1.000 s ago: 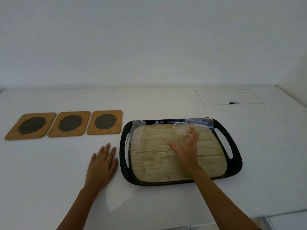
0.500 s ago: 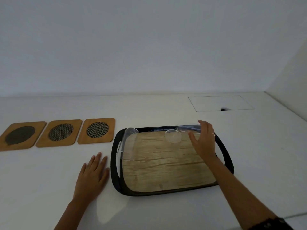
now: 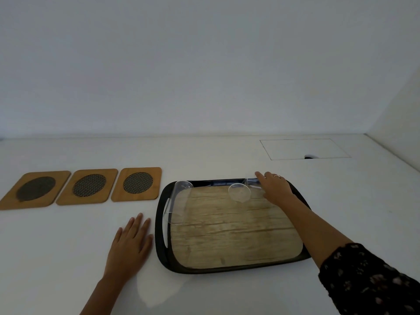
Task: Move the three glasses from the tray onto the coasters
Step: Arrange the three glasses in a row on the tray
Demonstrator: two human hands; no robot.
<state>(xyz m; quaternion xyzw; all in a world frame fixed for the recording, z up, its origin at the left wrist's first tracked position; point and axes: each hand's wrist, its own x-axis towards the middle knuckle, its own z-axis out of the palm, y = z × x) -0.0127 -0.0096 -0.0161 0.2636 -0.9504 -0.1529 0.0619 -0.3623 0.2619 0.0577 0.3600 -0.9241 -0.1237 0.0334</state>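
Note:
A black-rimmed tray (image 3: 227, 237) with a wood-look floor lies on the white counter. Three clear glasses are on it. One glass (image 3: 176, 202) lies on its side along the left rim. A second glass (image 3: 239, 192) lies near the back middle with its mouth facing me. A third glass (image 3: 251, 181) lies along the back rim, mostly hidden under my right hand (image 3: 276, 188). That hand lies over it with fingers stretched out, not curled round it. My left hand (image 3: 130, 244) rests flat on the counter left of the tray. Three wooden coasters (image 3: 137, 184) (image 3: 89, 186) (image 3: 36, 189) with dark mesh rounds sit in a row to the left, bare.
A flush rectangular hatch (image 3: 304, 148) with a small finger hole is set in the counter at the back right. A white wall runs along the back, and a side wall closes the right corner.
My right hand has left the middle glass and moved right and back to the glass at the back rim. My left hand has stayed flat on the counter.

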